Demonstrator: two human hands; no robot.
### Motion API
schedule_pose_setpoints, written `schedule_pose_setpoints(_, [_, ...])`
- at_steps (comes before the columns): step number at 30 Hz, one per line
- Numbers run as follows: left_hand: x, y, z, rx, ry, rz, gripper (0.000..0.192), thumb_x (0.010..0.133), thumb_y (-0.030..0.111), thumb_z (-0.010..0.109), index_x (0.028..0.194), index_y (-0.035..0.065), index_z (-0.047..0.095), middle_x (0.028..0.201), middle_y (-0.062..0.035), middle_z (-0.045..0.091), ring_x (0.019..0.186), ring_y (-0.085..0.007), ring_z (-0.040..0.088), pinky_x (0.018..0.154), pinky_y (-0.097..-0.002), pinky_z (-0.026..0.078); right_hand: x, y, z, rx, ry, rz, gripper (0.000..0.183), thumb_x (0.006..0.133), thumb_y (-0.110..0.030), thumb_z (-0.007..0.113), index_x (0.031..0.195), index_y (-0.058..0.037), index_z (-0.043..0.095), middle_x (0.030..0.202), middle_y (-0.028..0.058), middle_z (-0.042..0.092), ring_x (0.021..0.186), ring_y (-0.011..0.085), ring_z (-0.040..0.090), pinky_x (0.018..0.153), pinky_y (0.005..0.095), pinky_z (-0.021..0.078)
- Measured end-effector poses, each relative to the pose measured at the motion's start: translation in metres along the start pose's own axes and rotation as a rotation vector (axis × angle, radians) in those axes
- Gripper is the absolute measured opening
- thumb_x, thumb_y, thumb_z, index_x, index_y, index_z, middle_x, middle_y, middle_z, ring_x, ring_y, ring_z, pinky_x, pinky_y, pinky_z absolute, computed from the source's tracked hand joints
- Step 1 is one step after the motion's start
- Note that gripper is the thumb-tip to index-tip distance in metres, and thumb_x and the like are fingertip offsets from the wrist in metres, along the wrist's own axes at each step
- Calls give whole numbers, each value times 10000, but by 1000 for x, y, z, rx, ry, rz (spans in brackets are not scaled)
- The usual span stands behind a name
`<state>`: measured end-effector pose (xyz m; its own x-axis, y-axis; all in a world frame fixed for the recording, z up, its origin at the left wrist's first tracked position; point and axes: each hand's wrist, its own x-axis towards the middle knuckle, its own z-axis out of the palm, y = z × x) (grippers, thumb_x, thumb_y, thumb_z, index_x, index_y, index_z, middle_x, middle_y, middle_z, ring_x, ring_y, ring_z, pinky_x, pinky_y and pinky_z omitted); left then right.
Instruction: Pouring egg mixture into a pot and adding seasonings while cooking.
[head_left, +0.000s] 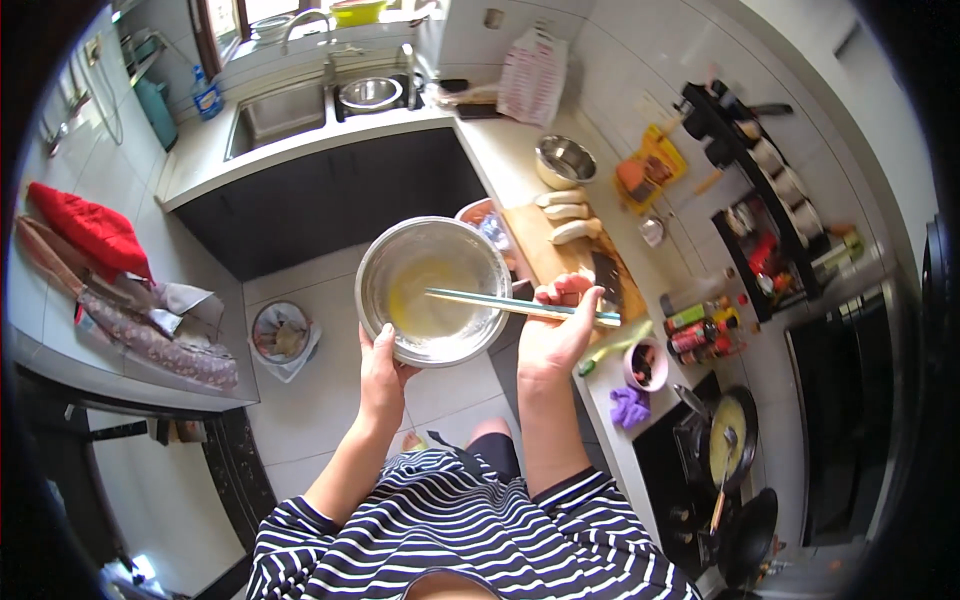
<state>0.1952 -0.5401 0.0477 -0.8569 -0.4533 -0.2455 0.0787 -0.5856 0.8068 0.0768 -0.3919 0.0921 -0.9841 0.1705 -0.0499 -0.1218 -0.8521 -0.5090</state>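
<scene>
My left hand (384, 369) grips the near rim of a stainless steel mixing bowl (365, 281), its thumb over the edge. The bowl is held in the air above the tiled floor. Inside lies a pale yellowish mixture (420, 300), perhaps a batter, and some of it coats the wall. My right hand (559, 334), palm up, holds a pair of chopsticks (517, 303) with blue-green parts. They cross the bowl's right rim, and their tips reach over the mixture.
Right of me, a wooden cutting board (536, 240) bears several peeled bananas (574, 231) and a cleaver (606, 276). Near it are a steel pot (566, 161), a pink bowl (646, 364) and a purple cloth (630, 407). A wok (739, 442) sits on the stove. A trash bin (281, 331) stands left.
</scene>
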Motion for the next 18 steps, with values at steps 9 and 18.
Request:
schedule_pose_setpoints(9, [110,33,-73,-107,193,203,457,1002,199,401,1408,145,198,1310,-147,477,1113,-252,598,861,-376,564,16,160,47,-631,-237,205,317,1012,-186,417,1243,-31,567,1215,65,572,1111,139,512,936,283,406])
schedule_pose_setpoints(18, [275,93,-116,-11,385,206,562,975,225,471,1442,169,165,1347,-126,446,1162,-233,554,871,-364,544,112,316,116,-567,-489,692,434,1005,-262,391,1348,-6,465,1309,77,535,1144,147,531,992,286,394])
